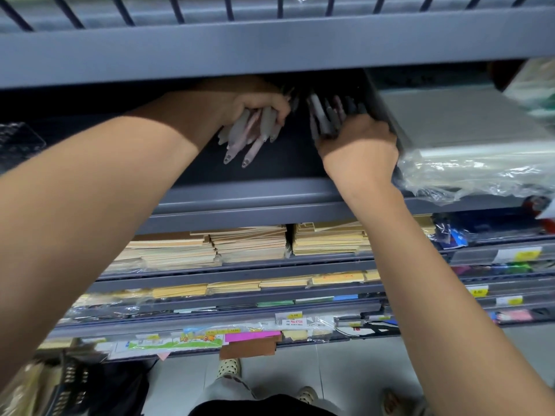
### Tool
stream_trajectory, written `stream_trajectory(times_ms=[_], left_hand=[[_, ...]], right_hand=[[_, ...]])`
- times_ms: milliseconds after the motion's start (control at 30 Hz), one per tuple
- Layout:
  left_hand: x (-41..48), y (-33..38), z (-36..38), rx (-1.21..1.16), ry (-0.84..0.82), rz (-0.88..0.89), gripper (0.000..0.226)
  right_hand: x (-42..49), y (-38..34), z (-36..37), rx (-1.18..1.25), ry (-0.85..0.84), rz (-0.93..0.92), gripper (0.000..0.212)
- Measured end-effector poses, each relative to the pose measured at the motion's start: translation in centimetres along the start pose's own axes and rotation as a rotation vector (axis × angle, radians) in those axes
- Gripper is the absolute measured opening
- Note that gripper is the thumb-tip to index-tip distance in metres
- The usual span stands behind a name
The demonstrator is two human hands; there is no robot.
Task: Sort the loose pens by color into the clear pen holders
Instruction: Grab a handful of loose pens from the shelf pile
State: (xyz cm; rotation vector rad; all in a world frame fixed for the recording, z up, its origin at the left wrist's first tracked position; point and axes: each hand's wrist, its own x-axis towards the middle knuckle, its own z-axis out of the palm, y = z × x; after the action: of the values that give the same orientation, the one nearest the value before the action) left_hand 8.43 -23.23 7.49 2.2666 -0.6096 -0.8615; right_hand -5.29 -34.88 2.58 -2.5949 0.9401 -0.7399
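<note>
Head view: both arms reach up into a dark grey shelf (264, 172), under the shelf above (270, 46).

The left hand (255, 105) is curled round a bunch of pale pens (250, 135). The fingers (279, 112) wrap over the upper part of the bunch and clamp it against the palm. The pens fan out below the fist, their ends pointing down towards the shelf's front edge. Two of them reach lower than the rest. The bunch hangs above the shelf floor; I cannot tell whether any end touches it.

The right hand (359, 145) is just to the right, apart from the left one, with its back to the camera. Its fingers are bent forward round a second bunch, the dark pens (329, 114), which stick up and away beyond the knuckles. The thumb lies at the lower left of that bunch. The fingertips themselves are hidden. These pens stand close against the left side of a grey box (450, 121) in clear wrap (468, 175).

At the far left of the shelf sits a clear plastic piece (21, 142), too blurred to identify.

Lower shelves carry stacks of brown envelopes (249, 241) and yellow price tags (477, 292). Below is a tiled floor (336, 367) and a spotted shoe (229, 367).
</note>
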Motion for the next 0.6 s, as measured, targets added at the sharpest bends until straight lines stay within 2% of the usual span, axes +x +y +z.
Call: stream_trajectory(times_ms=[133, 267, 400, 500, 600], left_hand=[[-2.9, -0.6, 0.3, -0.228, -0.053, -0.036, 0.051], [-5.7, -1.7, 0.1, -0.284, 0.015, -0.041, 0.04], [-9.1, -2.9, 0.9, -0.467, 0.069, 0.015, 0.033], [-11.7, -4.4, 2.1, -0.653, 0.164, -0.022, 0.021], [-14.4, -6.2, 3.5, -0.795, 0.131, -0.065, 0.012]], right_hand=[[0.9, 0.1, -0.6, 0.123, -0.085, 0.043, 0.046], [-0.4, 0.6, -1.4, 0.643, -0.186, 0.127, 0.028], [-2.5, 1.0, -2.5, 0.916, -0.359, 0.283, 0.021], [-4.1, 1.0, -3.0, 1.05, -0.48, 0.269, 0.017], [-5.9, 0.9, -3.0, 1.072, -0.598, 0.189, 0.024]])
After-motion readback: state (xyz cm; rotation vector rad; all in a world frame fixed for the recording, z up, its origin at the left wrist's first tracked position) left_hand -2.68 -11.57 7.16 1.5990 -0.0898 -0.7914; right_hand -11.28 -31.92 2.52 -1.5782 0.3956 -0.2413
